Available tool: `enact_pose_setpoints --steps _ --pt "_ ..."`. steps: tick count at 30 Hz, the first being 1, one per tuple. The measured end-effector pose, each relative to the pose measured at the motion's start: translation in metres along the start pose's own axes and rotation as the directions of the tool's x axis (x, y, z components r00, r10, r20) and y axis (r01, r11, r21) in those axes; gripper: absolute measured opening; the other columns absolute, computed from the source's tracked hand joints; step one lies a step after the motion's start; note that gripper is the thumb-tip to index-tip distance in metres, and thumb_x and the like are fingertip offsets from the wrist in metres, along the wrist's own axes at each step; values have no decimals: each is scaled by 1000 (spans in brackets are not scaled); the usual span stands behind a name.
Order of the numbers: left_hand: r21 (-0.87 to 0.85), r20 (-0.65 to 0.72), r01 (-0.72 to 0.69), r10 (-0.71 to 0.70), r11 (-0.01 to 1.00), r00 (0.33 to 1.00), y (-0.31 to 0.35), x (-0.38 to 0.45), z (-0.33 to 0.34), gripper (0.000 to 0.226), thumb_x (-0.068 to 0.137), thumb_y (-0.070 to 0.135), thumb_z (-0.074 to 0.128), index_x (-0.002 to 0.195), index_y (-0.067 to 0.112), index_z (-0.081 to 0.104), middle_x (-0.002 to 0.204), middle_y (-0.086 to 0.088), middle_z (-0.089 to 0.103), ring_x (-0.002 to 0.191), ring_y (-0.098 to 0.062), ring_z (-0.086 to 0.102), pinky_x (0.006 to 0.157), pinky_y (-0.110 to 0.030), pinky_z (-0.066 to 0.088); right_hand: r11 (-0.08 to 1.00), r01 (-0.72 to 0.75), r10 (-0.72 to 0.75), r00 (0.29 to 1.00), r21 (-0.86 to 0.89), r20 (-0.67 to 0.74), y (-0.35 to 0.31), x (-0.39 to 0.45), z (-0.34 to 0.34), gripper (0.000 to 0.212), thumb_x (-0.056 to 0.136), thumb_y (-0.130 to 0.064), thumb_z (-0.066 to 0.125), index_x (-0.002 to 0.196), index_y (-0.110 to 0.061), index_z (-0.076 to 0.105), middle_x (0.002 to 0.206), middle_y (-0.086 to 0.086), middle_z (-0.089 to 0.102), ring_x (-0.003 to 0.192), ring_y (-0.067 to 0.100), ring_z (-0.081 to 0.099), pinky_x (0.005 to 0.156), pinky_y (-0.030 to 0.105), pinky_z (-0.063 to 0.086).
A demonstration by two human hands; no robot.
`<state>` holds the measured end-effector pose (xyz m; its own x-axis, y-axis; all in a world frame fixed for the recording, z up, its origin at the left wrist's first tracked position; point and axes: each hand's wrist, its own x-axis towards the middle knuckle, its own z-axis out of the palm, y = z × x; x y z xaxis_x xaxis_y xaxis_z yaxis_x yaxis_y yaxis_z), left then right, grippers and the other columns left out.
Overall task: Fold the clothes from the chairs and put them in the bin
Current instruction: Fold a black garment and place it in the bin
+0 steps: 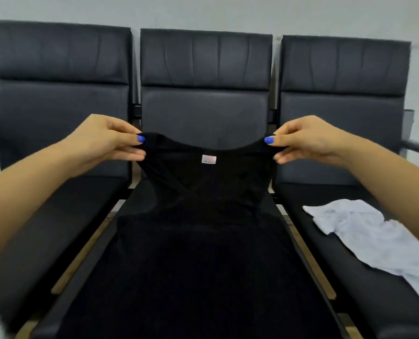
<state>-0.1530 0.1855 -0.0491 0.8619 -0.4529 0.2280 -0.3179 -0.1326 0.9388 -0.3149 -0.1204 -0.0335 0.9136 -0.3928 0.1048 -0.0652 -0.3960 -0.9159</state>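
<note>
Spreading stage of the fold. My left hand [105,143] and right hand [308,141], held well apart, each pinch one shoulder of a black sleeveless top [203,228], stretching its neckline taut above the middle chair [204,106]. The body of the top trails down over the seat toward me. Next, I judge, it must be laid flat before its sides are folded inward. The fabric is plain, dark and limp, with a small pale label [208,159] inside the neck. A crumpled white garment [372,237] waits on the right-hand seat; no bin is visible.
</note>
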Motion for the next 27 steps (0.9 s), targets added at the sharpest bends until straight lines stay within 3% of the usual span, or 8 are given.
enact_pose_setpoints --steps 3,6,8,14,17,21,23,27 --pt "-16 46 -13 13 1000 999 1 -56 -13 9 77 6 74 84 2 69 77 -16 73 71 -22 73 66 -26 60 1000 17 -16 999 -17 39 -5 -52 4 17 74 -13 74 78 -5 61 68 8 62 55 16 66 55 23 57" --pt "-14 116 29 -27 999 993 -10 -102 -23 62 25 48 95 72 13 77 79 -17 73 73 -26 73 64 -26 59 998 -8 13 996 -62 90 2 -95 14 19 75 -14 75 81 -2 62 62 7 62 53 16 64 53 24 57" --pt "-25 130 61 -57 998 990 -26 -124 -24 74 10 56 93 71 17 77 77 -18 73 73 -29 73 63 -26 59 995 -38 51 989 -95 140 14 -119 24 21 74 -17 75 81 -2 63 59 6 63 52 16 63 50 24 56" --pt "10 222 176 -174 984 959 -69 -183 -14 69 17 49 95 71 10 76 76 -26 70 70 -33 72 57 -28 59 976 -112 155 959 -186 236 68 -168 57 20 78 -19 75 77 -6 60 46 -5 55 35 9 49 32 18 34" --pt "50 318 259 -261 965 911 -91 -201 -7 30 48 24 94 68 10 76 72 -25 67 63 -30 71 58 -36 61 961 -138 204 939 -241 278 93 -181 70 20 80 -20 74 77 -8 59 48 -5 56 33 7 44 31 17 29" --pt "197 528 309 -366 930 766 -125 -218 -5 60 29 58 91 74 20 77 75 -11 71 68 -24 71 59 -29 58 931 -195 317 851 -308 418 117 -194 82 19 81 -20 74 80 -10 58 58 -4 60 39 9 48 33 18 32" --pt "297 624 297 -420 907 659 -132 -223 -5 55 38 63 87 78 27 76 84 -4 73 74 -19 71 62 -26 56 915 -231 380 768 -330 515 124 -197 84 16 82 -22 73 84 -12 60 70 -2 63 45 9 53 36 19 37" --pt "483 638 258 -538 837 552 -133 -210 -7 17 80 32 75 96 26 73 97 2 72 81 -17 69 64 -27 54 888 -243 450 631 -390 632 129 -195 87 15 88 -26 68 100 -17 66 96 5 71 62 12 64 45 21 49"
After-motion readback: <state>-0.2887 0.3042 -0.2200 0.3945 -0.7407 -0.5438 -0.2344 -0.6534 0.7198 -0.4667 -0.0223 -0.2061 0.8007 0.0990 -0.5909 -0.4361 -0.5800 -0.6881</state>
